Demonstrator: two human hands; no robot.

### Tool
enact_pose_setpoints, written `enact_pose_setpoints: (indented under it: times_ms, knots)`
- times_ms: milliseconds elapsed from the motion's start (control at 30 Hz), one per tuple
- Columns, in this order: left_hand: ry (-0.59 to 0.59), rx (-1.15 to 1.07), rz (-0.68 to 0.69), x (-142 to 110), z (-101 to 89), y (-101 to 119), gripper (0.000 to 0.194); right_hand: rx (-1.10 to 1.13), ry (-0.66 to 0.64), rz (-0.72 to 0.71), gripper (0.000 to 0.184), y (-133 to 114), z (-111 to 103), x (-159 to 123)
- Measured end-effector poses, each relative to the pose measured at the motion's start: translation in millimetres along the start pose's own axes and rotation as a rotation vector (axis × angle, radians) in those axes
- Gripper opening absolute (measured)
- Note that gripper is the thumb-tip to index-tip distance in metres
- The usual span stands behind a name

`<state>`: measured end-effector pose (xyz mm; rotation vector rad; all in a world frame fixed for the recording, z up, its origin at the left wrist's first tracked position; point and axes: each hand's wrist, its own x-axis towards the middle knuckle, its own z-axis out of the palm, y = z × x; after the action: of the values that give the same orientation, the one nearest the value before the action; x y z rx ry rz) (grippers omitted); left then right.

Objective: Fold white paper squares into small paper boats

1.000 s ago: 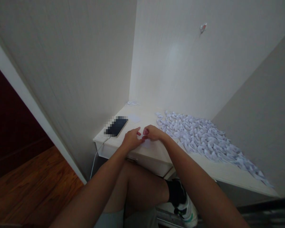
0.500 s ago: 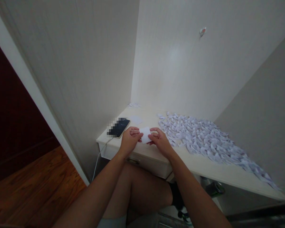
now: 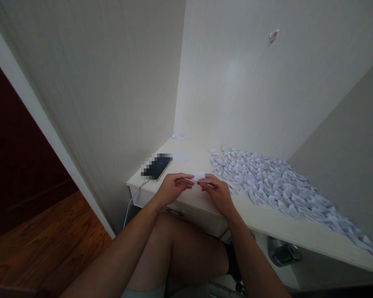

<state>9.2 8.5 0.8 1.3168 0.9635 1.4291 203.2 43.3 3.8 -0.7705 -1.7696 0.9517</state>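
Note:
My left hand [image 3: 173, 189] and my right hand [image 3: 216, 191] pinch a small white slip of paper [image 3: 199, 176] between them, just above the front of the cream desk [image 3: 202, 198]. The slip looks folded into a narrow strip and lies almost edge-on to me. To the right of my hands a broad heap of folded white paper pieces [image 3: 276, 184] covers the desk top.
A dark phone [image 3: 157, 166] with a white cable [image 3: 131, 203] lies at the desk's left corner, a flat paper square [image 3: 180, 156] behind it. A few scraps [image 3: 178, 136] sit in the wall corner. A dark can [image 3: 282, 254] lies under the desk. My bare knee [image 3: 177, 244] is below.
My hands picked the paper slip up off the desk, held it flat between them, and now it appears narrower, as if folded. The camera drifted slightly.

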Motion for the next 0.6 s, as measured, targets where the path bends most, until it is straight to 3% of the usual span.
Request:
enact_pose_setpoints:
  times_ms: [67, 200, 433, 600]
  knots:
    - [-0.034, 0.064, 0.079, -1, 2.1, 1, 0.031, 0.01, 0.004, 0.0, 0.014, -1, 0, 0]
    - [0.012, 0.154, 0.162, 1, 6.7, 1, 0.02, 0.016, 0.007, -0.003, 0.014, -6, 0, -1]
    - [0.043, 0.026, 0.109, 2, 10.0, 0, 0.03, 0.002, 0.061, -0.028, 0.032, -12, -1, -4]
    - [0.067, -0.055, 0.082, 1, 17.9, 2, 0.035, 0.042, 0.113, -0.017, 0.025, -9, 2, -4]
